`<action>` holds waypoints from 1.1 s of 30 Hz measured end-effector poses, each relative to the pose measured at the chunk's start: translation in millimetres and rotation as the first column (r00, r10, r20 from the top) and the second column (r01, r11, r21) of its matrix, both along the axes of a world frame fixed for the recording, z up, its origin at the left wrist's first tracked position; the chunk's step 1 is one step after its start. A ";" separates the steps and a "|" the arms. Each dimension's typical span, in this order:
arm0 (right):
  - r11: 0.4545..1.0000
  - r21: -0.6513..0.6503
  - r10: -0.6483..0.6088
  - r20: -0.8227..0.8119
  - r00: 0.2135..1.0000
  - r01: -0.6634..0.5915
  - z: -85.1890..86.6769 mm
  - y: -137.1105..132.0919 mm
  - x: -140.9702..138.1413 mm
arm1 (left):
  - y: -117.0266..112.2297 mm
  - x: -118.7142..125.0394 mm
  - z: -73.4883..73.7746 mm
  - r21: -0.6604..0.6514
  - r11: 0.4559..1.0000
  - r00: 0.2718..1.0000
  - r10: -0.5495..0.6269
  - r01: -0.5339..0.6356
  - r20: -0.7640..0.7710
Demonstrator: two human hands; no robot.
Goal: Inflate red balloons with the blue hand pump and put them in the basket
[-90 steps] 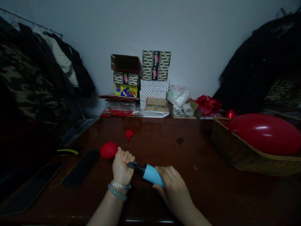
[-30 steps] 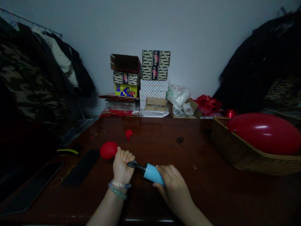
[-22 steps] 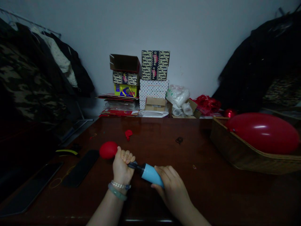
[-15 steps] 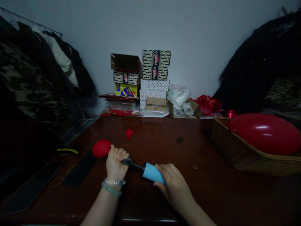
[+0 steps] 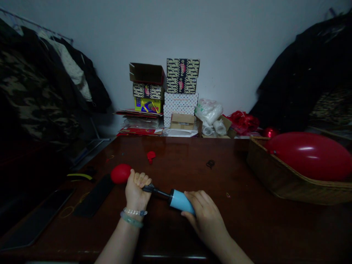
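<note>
Pump (image 5: pixel 181 201) slants over table (image 5: pixel 253 223). Left hand (image 5: pixel 137 187) curls its fingers tightly round pump's black end; red balloon (image 5: pixel 120 173) bulges past thumb, neck hidden. Right hand (image 5: pixel 207 216) wraps blue barrel.

two hands (image 5: pixel 137 187) (image 5: pixel 206 214), one pump (image 5: pixel 180 201), at least three balloons (image 5: pixel 121 173) (image 5: pixel 151 156) (image 5: pixel 308 156)

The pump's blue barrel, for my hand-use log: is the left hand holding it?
No, the right hand holds the blue barrel, while the left hand grips the black end.
</note>
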State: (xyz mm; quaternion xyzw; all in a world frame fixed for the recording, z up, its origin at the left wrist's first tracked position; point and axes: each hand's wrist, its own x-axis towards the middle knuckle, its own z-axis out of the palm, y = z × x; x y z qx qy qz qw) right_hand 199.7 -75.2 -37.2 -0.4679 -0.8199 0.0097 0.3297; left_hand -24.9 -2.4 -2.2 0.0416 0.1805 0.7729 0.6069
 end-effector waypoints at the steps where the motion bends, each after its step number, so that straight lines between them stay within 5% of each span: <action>1: 1.000 -0.003 -0.009 -0.005 1.000 0.009 -0.2 -1.2 -2.1 | -1.0 4.3 -1.0 -0.001 1.000 1.000 -0.012 0.012 -0.001; 10: 0.999 -0.042 -0.036 -0.034 0.999 0.034 -0.3 -6.2 -11.3 | -6.6 32.1 -5.9 -0.049 0.997 0.996 -0.060 0.057 -0.066; 21: 0.993 -0.057 0.102 0.025 0.994 -0.101 6.8 6.2 8.2 | -2.1 -6.2 13.1 -0.046 0.998 0.998 0.041 -0.043 -0.048; 33: 0.998 -0.031 0.053 0.054 0.997 -0.051 2.4 8.4 12.9 | 3.3 -5.4 -2.6 -0.026 0.999 0.999 0.029 -0.030 -0.030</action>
